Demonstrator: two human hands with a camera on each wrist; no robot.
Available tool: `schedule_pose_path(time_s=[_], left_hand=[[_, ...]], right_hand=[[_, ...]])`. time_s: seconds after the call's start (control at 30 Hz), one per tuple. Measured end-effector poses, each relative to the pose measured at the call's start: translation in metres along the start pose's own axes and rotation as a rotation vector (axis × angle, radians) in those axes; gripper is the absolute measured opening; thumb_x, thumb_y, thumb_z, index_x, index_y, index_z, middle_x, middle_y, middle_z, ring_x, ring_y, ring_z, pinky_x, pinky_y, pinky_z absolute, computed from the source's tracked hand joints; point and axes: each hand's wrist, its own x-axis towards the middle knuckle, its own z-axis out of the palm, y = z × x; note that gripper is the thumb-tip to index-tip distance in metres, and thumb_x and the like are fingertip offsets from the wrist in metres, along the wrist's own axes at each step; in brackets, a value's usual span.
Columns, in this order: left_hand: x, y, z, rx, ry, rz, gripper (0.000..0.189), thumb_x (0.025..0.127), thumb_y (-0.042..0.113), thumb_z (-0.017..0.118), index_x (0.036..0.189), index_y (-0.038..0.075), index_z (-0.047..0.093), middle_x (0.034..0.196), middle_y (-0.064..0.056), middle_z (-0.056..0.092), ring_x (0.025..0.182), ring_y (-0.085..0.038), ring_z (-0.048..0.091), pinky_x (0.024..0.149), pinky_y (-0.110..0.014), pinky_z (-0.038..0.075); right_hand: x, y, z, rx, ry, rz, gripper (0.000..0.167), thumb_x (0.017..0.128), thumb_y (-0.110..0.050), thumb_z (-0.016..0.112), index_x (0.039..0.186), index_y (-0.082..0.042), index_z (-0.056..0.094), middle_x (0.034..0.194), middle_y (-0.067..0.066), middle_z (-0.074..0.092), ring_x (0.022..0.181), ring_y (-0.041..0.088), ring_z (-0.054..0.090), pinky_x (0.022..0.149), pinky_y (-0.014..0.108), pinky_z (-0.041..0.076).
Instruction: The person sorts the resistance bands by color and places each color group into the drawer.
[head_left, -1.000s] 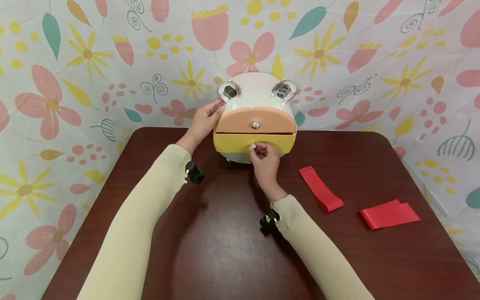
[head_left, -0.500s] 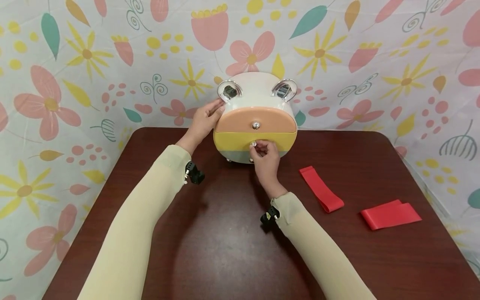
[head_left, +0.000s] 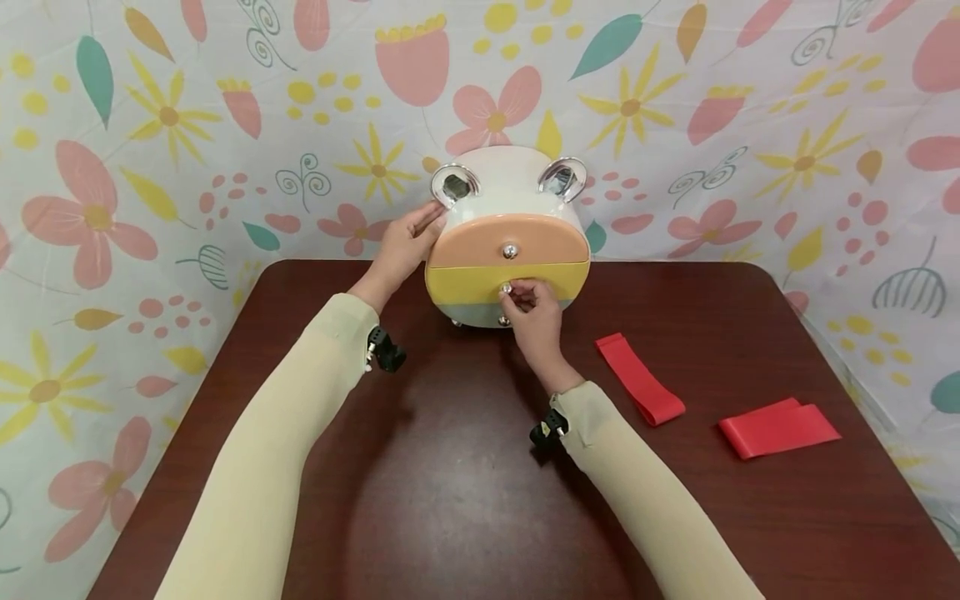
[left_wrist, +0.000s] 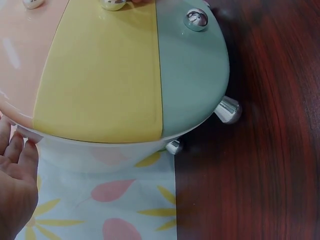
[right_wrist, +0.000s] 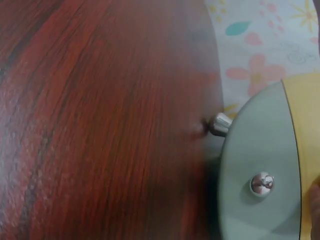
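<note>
A small rounded drawer cabinet (head_left: 495, 187) with two silver-rimmed eye shapes on top stands at the back of the table. Its front has an orange drawer (head_left: 468, 242), a yellow drawer (head_left: 461, 286) and a grey-green drawer (left_wrist: 192, 75), each with a silver knob; all three sit flush. My right hand (head_left: 538, 329) pinches the yellow drawer's knob (head_left: 506, 288) between thumb and fingers. Against the cabinet's left side my left hand (head_left: 401, 250) rests with fairly straight fingers (left_wrist: 27, 157). In the right wrist view only a sliver of the right hand shows.
Two folded red strips lie on the table's right: a long narrow strip (head_left: 641, 379) and a wider folded strip (head_left: 780, 429). A flower-patterned cloth (head_left: 300, 108) hangs right behind the brown table (head_left: 465, 500). Silver feet (left_wrist: 228, 110) hold the cabinet up.
The yellow drawer, slightly out one second ago with a dark gap above it, went in flush by half a second ago. My right hand went with it, keeping its pinch; the left stayed.
</note>
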Motion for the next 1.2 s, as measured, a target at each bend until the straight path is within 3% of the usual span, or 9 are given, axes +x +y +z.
schedule_pose_path(time_s=[0.5, 0.8, 0.97, 1.2], left_hand=[[0.000, -0.003, -0.002, -0.044, 0.026, -0.001, 0.051, 0.108, 0.020, 0.051, 0.155, 0.004, 0.043, 0.160, -0.013, 0.047, 0.151, -0.023, 0.044, 0.123, -0.035, 0.040], [0.000, -0.002, 0.000, -0.049, 0.032, 0.014, 0.050, 0.108, 0.019, 0.051, 0.155, 0.003, 0.043, 0.160, -0.013, 0.046, 0.151, -0.023, 0.043, 0.124, -0.036, 0.040], [0.002, -0.004, 0.001, -0.023, 0.023, 0.017, 0.051, 0.109, 0.022, 0.050, 0.156, 0.005, 0.042, 0.160, -0.012, 0.046, 0.152, -0.022, 0.042, 0.124, -0.036, 0.040], [0.000, -0.004, -0.001, -0.052, 0.035, 0.014, 0.051, 0.108, 0.022, 0.051, 0.156, 0.005, 0.043, 0.160, -0.011, 0.047, 0.152, -0.021, 0.042, 0.124, -0.036, 0.039]], right_hand=[[-0.012, -0.002, 0.012, 0.003, 0.038, -0.027, 0.021, 0.091, -0.005, 0.076, 0.106, 0.008, 0.070, 0.102, 0.025, 0.063, 0.092, 0.037, 0.069, 0.076, 0.009, 0.051], [-0.011, 0.000, 0.007, 0.000, -0.012, -0.019, 0.025, 0.093, -0.004, 0.074, 0.115, 0.007, 0.069, 0.102, 0.024, 0.065, 0.092, 0.035, 0.069, 0.077, 0.008, 0.050], [-0.023, 0.006, 0.003, 0.067, 0.058, 0.073, 0.030, 0.093, -0.003, 0.073, 0.122, 0.005, 0.066, 0.106, 0.025, 0.064, 0.097, 0.030, 0.067, 0.079, 0.008, 0.051], [-0.046, 0.020, 0.012, 0.240, 0.194, 0.368, 0.033, 0.095, -0.006, 0.072, 0.124, 0.002, 0.061, 0.121, 0.018, 0.058, 0.099, 0.010, 0.060, 0.078, 0.011, 0.049]])
